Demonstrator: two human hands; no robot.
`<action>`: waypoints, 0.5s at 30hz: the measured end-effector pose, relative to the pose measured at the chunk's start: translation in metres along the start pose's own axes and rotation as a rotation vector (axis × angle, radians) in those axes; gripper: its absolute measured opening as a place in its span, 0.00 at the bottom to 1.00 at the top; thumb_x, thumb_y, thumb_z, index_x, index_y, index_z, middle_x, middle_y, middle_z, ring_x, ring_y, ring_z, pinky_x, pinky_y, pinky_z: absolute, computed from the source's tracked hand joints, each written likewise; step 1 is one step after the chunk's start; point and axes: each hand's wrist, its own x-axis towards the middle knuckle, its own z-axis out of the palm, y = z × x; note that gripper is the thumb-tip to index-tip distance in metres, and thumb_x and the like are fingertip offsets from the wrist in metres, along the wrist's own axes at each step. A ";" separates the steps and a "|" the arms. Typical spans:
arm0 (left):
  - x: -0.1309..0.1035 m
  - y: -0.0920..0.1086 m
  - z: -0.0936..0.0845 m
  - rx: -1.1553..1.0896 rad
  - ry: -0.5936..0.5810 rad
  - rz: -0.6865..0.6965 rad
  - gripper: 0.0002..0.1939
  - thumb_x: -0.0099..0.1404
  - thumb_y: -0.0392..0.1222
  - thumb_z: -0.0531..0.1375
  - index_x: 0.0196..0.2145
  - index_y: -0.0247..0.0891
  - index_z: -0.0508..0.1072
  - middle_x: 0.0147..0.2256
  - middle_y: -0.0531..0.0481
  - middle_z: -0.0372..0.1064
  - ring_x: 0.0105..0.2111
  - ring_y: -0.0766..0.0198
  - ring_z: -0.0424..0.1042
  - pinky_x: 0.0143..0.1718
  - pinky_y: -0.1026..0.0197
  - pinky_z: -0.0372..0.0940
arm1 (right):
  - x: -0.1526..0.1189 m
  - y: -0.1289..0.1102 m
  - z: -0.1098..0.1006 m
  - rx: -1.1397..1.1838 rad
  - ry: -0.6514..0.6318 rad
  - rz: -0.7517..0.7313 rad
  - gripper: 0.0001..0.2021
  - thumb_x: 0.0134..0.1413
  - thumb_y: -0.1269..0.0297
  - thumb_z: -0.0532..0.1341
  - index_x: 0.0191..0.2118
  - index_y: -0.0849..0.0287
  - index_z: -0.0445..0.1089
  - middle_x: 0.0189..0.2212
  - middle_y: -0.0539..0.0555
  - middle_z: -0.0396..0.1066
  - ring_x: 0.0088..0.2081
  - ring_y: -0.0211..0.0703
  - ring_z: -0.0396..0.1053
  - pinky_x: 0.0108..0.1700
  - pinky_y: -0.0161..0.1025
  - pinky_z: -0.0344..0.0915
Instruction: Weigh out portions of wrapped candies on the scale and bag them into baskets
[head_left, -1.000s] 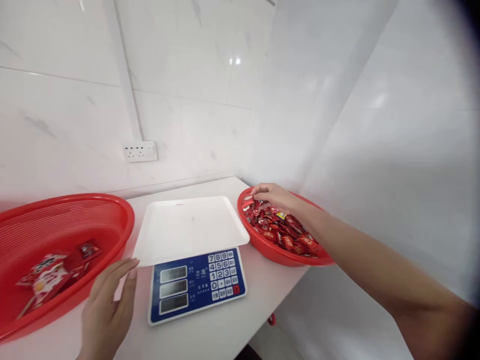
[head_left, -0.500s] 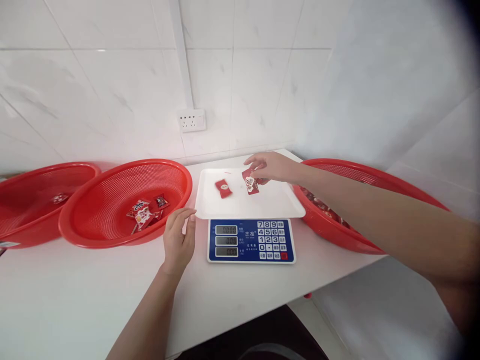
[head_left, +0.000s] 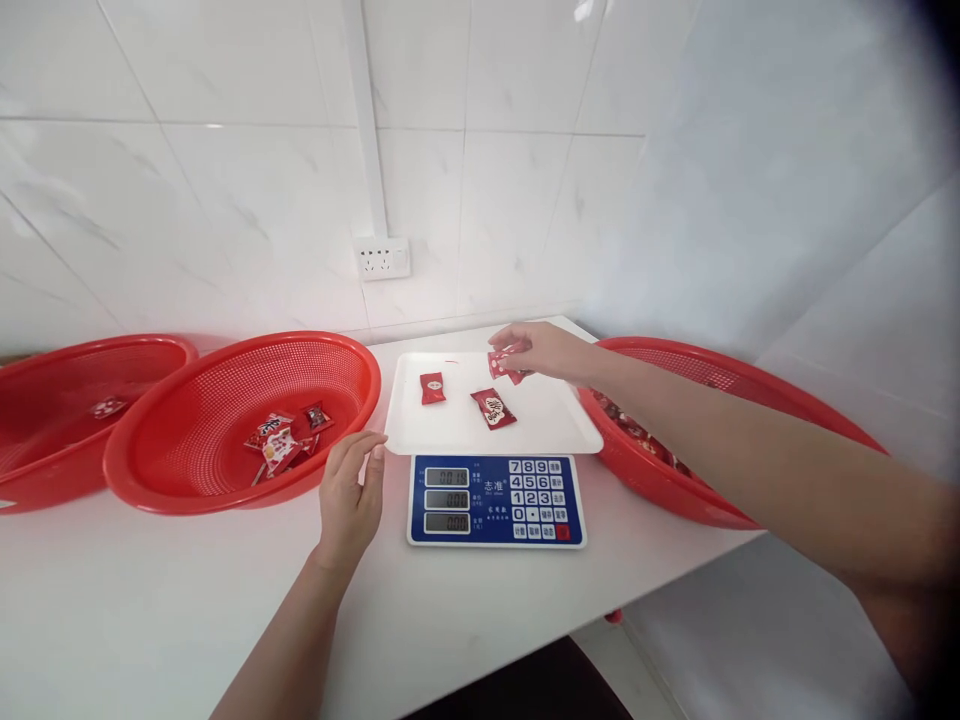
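A digital scale (head_left: pixel 495 500) with a white weighing tray (head_left: pixel 555 425) stands on the white counter. Two red wrapped candies lie on the tray, one at the left (head_left: pixel 432 388) and one in the middle (head_left: pixel 493 408). My right hand (head_left: pixel 541 350) hovers over the tray's far right part, its fingers pinched on another red candy (head_left: pixel 504 364). My left hand (head_left: pixel 350 490) rests on the counter by the tray's front left corner, fingers apart, holding nothing.
A red basket (head_left: pixel 690 490) full of red candies sits right of the scale. A red mesh basket (head_left: pixel 187 480) with a few candies sits left of it, another red basket (head_left: pixel 45 470) further left. A wall socket (head_left: pixel 383 258) is behind.
My right hand came out of the right basket with candies and dropped two onto the tray; it still holds one. The scale's top display has changed from zeros. My view swung left.
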 end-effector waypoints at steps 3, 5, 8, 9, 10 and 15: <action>0.000 -0.001 0.000 0.007 -0.004 0.013 0.11 0.66 0.42 0.50 0.39 0.38 0.71 0.39 0.46 0.72 0.43 0.61 0.69 0.43 0.57 0.66 | -0.002 -0.008 0.006 0.043 -0.046 -0.001 0.19 0.43 0.75 0.63 0.45 0.60 0.69 0.44 0.58 0.69 0.37 0.41 0.71 0.34 0.38 0.73; 0.000 -0.001 0.000 0.015 -0.001 0.028 0.11 0.66 0.41 0.51 0.39 0.38 0.71 0.39 0.46 0.72 0.43 0.61 0.69 0.43 0.58 0.66 | 0.000 -0.010 0.010 0.096 -0.112 -0.021 0.21 0.42 0.75 0.63 0.46 0.57 0.69 0.50 0.57 0.66 0.40 0.43 0.70 0.34 0.37 0.73; 0.001 -0.002 -0.001 0.027 0.007 0.034 0.10 0.66 0.41 0.51 0.39 0.38 0.71 0.39 0.46 0.72 0.43 0.61 0.70 0.42 0.58 0.66 | 0.004 -0.007 0.013 0.088 -0.118 0.024 0.24 0.41 0.75 0.63 0.48 0.55 0.67 0.55 0.58 0.61 0.37 0.41 0.70 0.33 0.39 0.74; 0.001 -0.002 -0.001 0.031 0.009 0.033 0.10 0.66 0.41 0.51 0.39 0.38 0.71 0.39 0.46 0.72 0.42 0.61 0.70 0.42 0.58 0.66 | 0.006 -0.004 0.013 0.062 -0.085 0.054 0.24 0.41 0.76 0.63 0.49 0.56 0.67 0.55 0.60 0.60 0.35 0.39 0.70 0.32 0.39 0.73; 0.001 -0.002 -0.001 0.033 0.012 0.033 0.10 0.66 0.41 0.50 0.39 0.38 0.71 0.39 0.46 0.72 0.42 0.61 0.70 0.42 0.58 0.66 | 0.007 -0.001 0.012 0.036 -0.051 0.079 0.24 0.42 0.76 0.62 0.49 0.57 0.67 0.54 0.61 0.61 0.32 0.37 0.70 0.32 0.40 0.73; 0.000 -0.001 0.000 0.026 0.020 0.045 0.10 0.66 0.41 0.50 0.39 0.38 0.71 0.39 0.46 0.72 0.42 0.61 0.70 0.42 0.58 0.66 | 0.011 0.011 0.006 -0.020 -0.018 0.044 0.22 0.47 0.71 0.62 0.51 0.59 0.65 0.42 0.59 0.69 0.27 0.36 0.69 0.32 0.40 0.73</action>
